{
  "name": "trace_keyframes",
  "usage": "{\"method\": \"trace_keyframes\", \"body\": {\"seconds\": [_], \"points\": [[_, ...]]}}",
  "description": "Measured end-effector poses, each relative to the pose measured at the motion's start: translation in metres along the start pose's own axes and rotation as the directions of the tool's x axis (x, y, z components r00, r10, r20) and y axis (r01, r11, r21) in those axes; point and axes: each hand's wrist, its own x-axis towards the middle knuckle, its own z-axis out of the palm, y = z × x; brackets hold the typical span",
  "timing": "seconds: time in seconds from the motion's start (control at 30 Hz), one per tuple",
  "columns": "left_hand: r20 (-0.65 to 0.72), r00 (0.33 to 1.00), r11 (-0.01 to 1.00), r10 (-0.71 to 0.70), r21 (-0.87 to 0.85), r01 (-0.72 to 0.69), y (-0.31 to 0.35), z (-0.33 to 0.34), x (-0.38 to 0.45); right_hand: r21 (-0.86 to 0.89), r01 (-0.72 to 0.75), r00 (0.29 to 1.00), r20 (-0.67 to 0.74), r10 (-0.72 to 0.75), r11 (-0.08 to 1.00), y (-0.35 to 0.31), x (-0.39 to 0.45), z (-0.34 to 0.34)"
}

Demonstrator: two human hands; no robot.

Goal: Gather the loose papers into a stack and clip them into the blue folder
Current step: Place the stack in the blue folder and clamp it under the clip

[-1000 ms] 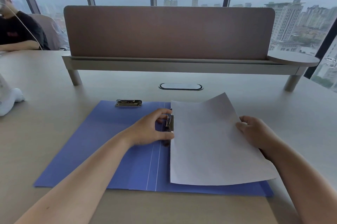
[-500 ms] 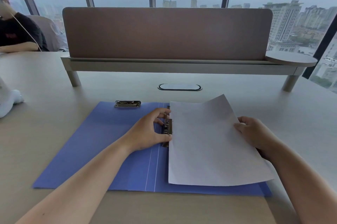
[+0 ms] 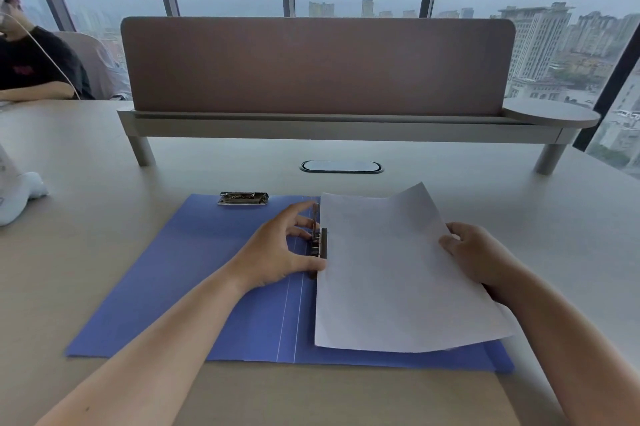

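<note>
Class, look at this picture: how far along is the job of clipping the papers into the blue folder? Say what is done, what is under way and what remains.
Done: the blue folder lies open and the papers sit stacked on its right half. Under way: the left hand works the raised spine clip while the right hand grips the stack's right edge. Left: the clip is apparently not yet closed on the papers.
</note>
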Motion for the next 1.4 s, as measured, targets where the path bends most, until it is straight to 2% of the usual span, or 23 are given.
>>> {"method": "trace_keyframes", "body": {"seconds": [0.1, 0.2, 0.33, 0.43, 0.57, 0.7, 0.87, 0.97, 1.17, 1.4], "points": [[0.021, 1.000, 1.000, -0.006, 0.026, 0.006, -0.003, -0.001, 0.001, -0.040, 0.017, 1.000, -0.011, -0.017, 0.999, -0.002, -0.002, 0.000], [0.022, 1.000, 0.998, -0.009, 0.060, 0.008, -0.005, 0.002, 0.001, 0.009, 0.004, 1.000, 0.003, -0.004, 1.000, -0.002, -0.003, -0.003], [0.025, 1.000, 0.998, -0.011, 0.056, 0.010, -0.008, 0.002, 0.002, 0.226, -0.073, 0.984, 0.176, 0.033, 0.971, -0.006, -0.012, -0.011], [0.017, 1.000, 0.999, -0.009, 0.037, 0.009, -0.009, 0.002, 0.002, 0.294, -0.136, 0.958, 0.283, 0.050, 0.946, -0.006, -0.011, -0.018], [-0.001, 1.000, 1.000, -0.015, 0.025, 0.015, -0.008, 0.003, 0.002, 0.323, -0.159, 0.968, 0.239, 0.083, 0.933, -0.003, -0.002, -0.024], [-0.020, 0.999, 1.000, -0.025, 0.014, 0.025, -0.007, 0.005, 0.002, 0.426, -0.250, 0.945, 0.302, 0.123, 0.870, 0.005, 0.001, -0.026], [-0.008, 0.999, 0.998, -0.051, 0.041, 0.051, -0.003, 0.004, 0.002, 0.287, -0.182, 0.948, 0.305, 0.090, 0.940, -0.003, -0.002, -0.021], [-0.012, 0.999, 0.997, -0.046, 0.061, 0.047, -0.002, 0.006, 0.001, 0.298, -0.184, 0.938, 0.338, 0.076, 0.937, -0.004, -0.008, -0.015], [-0.014, 0.999, 0.995, -0.042, 0.086, 0.043, -0.002, 0.006, 0.001, 0.260, -0.067, 0.985, 0.171, 0.023, 0.963, 0.002, -0.004, -0.028], [-0.006, 0.999, 0.994, -0.041, 0.099, 0.041, -0.005, 0.007, 0.002, 0.433, -0.144, 0.977, 0.207, 0.057, 0.890, 0.006, 0.000, -0.037]]}}
